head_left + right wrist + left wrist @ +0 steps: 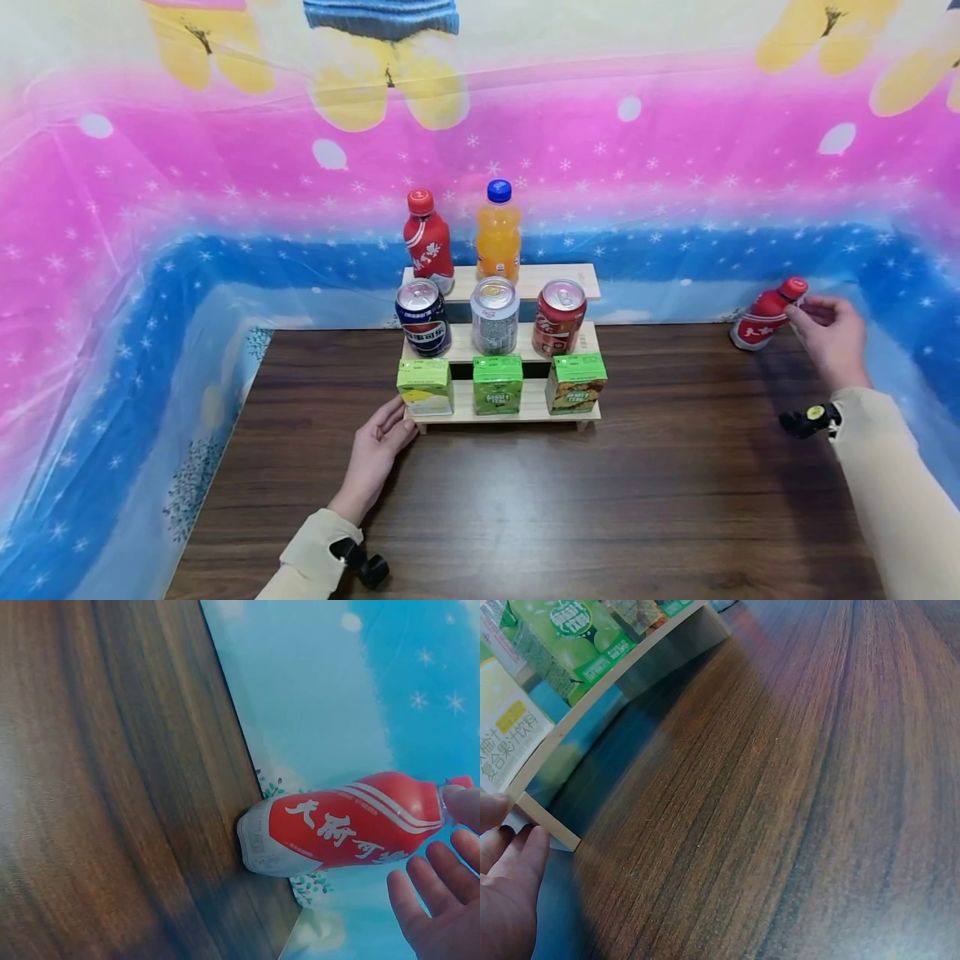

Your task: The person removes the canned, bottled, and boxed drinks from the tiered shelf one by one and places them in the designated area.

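At the right, my right hand (834,337) pinches a red-labelled cola bottle (767,317) by its neck, just under the red cap. The bottle leans toward the hand, its base at the table's back edge. In the right wrist view, the thumb lies on the neck of the bottle (352,825) and the other fingers are spread below it. My left hand (375,446) grips the left front corner of a three-tier wooden rack (517,417). In the left wrist view, the thumb and fingers of the hand (510,892) are around the rack's end (551,821).
On the rack's top tier stand another red bottle (429,246) and an orange soda bottle (498,237). The middle tier holds a blue can (422,321), a silver can (495,321) and a red can (559,321). Green juice boxes (497,387) line the bottom tier. A printed cloth (675,150) hangs behind.
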### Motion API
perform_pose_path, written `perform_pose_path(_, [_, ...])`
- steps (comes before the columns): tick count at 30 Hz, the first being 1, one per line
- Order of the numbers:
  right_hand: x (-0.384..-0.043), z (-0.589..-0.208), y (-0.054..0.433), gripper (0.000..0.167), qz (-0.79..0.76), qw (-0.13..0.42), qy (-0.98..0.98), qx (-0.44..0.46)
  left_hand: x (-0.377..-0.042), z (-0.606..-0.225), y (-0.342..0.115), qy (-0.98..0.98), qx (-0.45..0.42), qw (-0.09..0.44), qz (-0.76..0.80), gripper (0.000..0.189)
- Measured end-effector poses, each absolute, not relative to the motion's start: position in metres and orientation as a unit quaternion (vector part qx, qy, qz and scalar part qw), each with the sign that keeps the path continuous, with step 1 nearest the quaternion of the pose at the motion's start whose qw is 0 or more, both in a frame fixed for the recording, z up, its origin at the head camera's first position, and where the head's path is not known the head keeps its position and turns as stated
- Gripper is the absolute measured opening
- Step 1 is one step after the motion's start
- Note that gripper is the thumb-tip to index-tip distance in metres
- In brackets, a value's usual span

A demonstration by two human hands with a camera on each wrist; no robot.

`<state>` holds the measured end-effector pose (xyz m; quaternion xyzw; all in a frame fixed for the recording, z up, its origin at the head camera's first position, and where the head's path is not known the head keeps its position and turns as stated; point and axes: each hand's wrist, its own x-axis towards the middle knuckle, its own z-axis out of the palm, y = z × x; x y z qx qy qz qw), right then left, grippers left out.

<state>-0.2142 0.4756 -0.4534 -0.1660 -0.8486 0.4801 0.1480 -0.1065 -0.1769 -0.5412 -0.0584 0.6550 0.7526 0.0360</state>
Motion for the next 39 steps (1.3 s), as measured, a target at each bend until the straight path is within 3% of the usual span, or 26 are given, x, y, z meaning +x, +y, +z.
perform_pose_path(6, [-0.205,-0.447,0.468,0.022,0.467,0.152,-0.858,-0.153,-0.107,-0.541,-0.178,0.66,-0.06,0.037,0.748,0.054])
perform_pose_path(17, [-0.198,-0.427,0.44,0.057,0.419,0.151,-0.891,-0.093,-0.106,-0.54,-0.178,0.661,-0.059,0.041,0.747,0.053])
perform_pose_path(25, [-0.198,-0.407,0.412,0.053,0.401,0.163,-0.901,-0.035,-0.106,-0.539,-0.176,0.649,-0.06,0.035,0.758,0.053])
perform_pose_path(39, [-0.194,-0.376,0.361,0.06,0.397,0.112,-0.911,0.018,-0.106,-0.541,-0.176,0.651,-0.056,0.038,0.756,0.052])
